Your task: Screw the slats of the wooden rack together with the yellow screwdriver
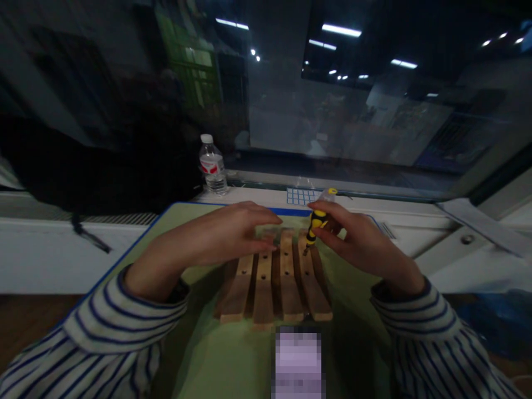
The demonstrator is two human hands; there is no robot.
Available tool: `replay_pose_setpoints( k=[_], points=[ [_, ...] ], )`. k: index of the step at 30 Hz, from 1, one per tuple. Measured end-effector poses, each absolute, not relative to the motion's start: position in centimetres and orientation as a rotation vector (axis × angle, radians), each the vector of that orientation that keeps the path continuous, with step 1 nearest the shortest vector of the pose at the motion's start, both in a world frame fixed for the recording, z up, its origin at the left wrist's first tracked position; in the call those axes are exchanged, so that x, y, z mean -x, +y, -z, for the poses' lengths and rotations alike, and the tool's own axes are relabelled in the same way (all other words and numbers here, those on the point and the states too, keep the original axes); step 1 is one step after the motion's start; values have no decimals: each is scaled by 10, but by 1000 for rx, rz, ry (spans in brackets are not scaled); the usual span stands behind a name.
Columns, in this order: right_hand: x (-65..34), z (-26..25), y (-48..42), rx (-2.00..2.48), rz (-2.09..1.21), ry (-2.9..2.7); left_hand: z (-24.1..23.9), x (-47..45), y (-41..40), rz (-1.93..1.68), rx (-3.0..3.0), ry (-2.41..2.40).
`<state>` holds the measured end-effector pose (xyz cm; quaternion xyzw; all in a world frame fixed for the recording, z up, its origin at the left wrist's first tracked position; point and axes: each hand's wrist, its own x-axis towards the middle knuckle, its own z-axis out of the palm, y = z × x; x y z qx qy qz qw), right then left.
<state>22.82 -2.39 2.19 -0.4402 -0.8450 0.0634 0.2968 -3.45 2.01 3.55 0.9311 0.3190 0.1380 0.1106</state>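
Observation:
Several curved wooden slats (pixel 262 299) lie side by side in front of me, with dark holes or screw heads in them. My right hand (pixel 353 235) grips a yellow and black screwdriver (pixel 318 221), tilted, its tip down at the rightmost slat (pixel 313 288). Over the far part of the left slats hovers my left hand (pixel 233 233), fingers apart and bent. Something pale and see-through shows near its fingertips, too blurred to name. I cannot tell whether the left fingers touch the wood.
The slats rest on a green table (pixel 208 360) with a blue edge. A pixelated phone-like object (pixel 298 360) is near me. Behind stand a water bottle (pixel 213 169) and a blue-gridded sheet (pixel 301 196) on the sill, below a dark window. Papers (pixel 484 224) jut in at right.

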Motion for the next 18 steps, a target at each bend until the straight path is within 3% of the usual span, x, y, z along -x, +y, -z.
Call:
replay_pose_setpoints(
  k=[6,18],
  points=[
    [-230,-20,-26,1120,-220,-2253,-17,45,42,-186,-2591,997],
    [-234,-17,-28,1251,-293,-2224,-2,47,58,-157,-2316,836]
  ],
)
